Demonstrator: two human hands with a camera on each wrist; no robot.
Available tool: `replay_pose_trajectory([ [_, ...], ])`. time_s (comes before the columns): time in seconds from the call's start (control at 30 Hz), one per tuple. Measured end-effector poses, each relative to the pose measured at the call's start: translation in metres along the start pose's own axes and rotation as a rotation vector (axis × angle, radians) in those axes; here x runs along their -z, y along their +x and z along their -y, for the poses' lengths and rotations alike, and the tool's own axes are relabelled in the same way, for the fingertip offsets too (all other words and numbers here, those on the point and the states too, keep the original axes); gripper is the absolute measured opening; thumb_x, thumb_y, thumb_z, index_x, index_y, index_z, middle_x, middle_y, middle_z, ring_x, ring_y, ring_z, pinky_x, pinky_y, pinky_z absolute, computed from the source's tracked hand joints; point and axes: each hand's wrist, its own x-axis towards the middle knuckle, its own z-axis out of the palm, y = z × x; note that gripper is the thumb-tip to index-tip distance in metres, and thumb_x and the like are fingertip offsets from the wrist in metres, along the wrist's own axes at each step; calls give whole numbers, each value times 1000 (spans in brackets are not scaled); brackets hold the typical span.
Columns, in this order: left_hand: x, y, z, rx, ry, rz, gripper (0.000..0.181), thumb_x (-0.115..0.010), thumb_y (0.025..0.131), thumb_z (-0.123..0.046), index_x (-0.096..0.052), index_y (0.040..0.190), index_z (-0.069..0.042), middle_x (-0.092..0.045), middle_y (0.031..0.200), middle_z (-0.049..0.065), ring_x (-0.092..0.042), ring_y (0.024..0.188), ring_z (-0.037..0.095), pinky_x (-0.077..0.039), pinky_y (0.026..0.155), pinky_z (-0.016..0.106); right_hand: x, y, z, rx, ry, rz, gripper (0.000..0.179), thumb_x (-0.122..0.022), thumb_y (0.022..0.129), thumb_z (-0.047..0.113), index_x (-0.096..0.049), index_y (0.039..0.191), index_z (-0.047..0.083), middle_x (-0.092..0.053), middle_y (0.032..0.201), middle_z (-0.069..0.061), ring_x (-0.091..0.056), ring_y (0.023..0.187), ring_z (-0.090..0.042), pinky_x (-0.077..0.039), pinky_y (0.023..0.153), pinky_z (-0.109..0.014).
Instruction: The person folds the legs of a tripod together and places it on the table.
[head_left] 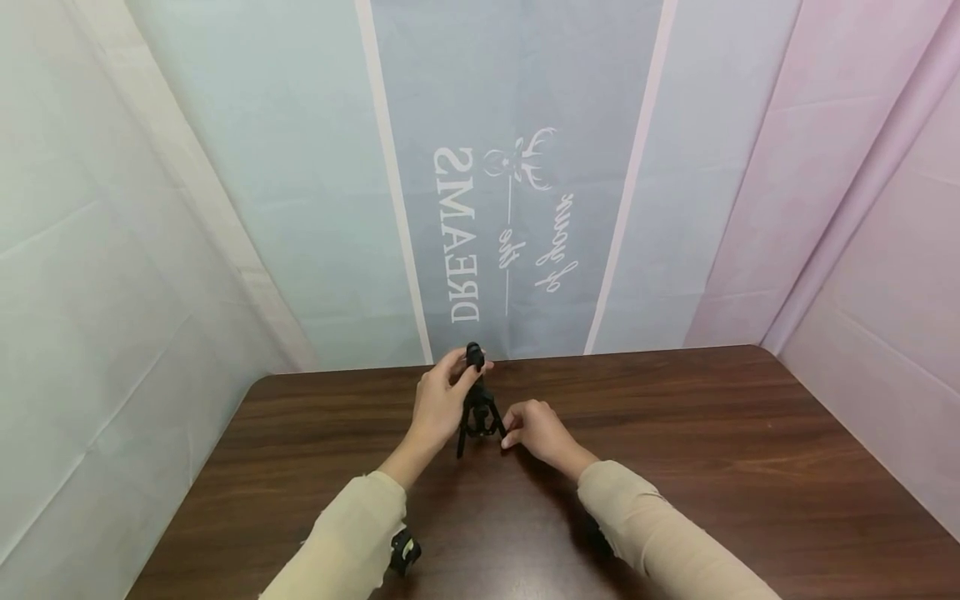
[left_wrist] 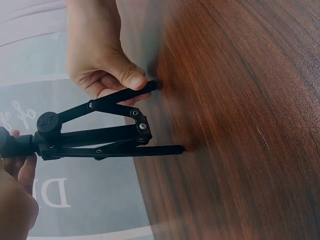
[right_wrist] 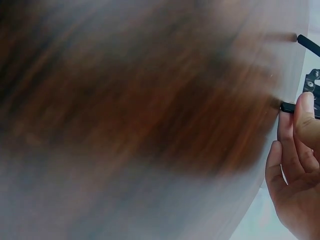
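Observation:
A small black tripod [head_left: 480, 398] stands roughly upright at the far middle of the table, its legs spread. My left hand [head_left: 438, 400] grips its upper part, with the thumb on the near side. Low on the right, my right hand [head_left: 543, 433] pinches one leg near its foot. The left wrist view shows the tripod's centre column [left_wrist: 100, 137], hinged braces and a round knob [left_wrist: 48, 122] with a star mark. In the right wrist view, the thumb [right_wrist: 306, 117] presses on the leg just above its black foot [right_wrist: 287, 107]. Whether every foot touches the table cannot be told.
The dark wood-grain table [head_left: 712, 467] ends at a hanging cloth backdrop [head_left: 510, 100] with mirrored lettering, close behind the tripod. Pale cloth walls [head_left: 97, 333] stand at both sides. A black object [head_left: 405, 552] sits at the left sleeve.

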Motion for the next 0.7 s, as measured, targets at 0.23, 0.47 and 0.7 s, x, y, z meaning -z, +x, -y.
replay_pose_trajectory([
  [0.23,1,0,2,-6,-6,-13,29,-55,102,-39,-65,126,-26,-73,110,-9,-64,110,11,-51,94,45,-5,4,1,-1,8,5,15,-83,76,4,-69,75,8,-68,71,4,-63,69,-8,-55,69,-33],
  [0.47,2,-1,4,-6,-20,-10,30,-55,101,-43,-65,125,-28,-72,109,-12,-64,110,10,-52,92,44,-7,6,3,-9,8,-1,15,-83,76,5,-69,75,8,-68,70,4,-63,68,-8,-54,67,-31],
  [0.7,3,-3,4,12,-24,-7,29,-55,101,-42,-65,125,-28,-72,111,-11,-63,112,12,-51,93,45,-11,9,4,-14,26,-1,15,-82,77,5,-68,77,6,-68,71,2,-61,67,-9,-52,64,-31],
])
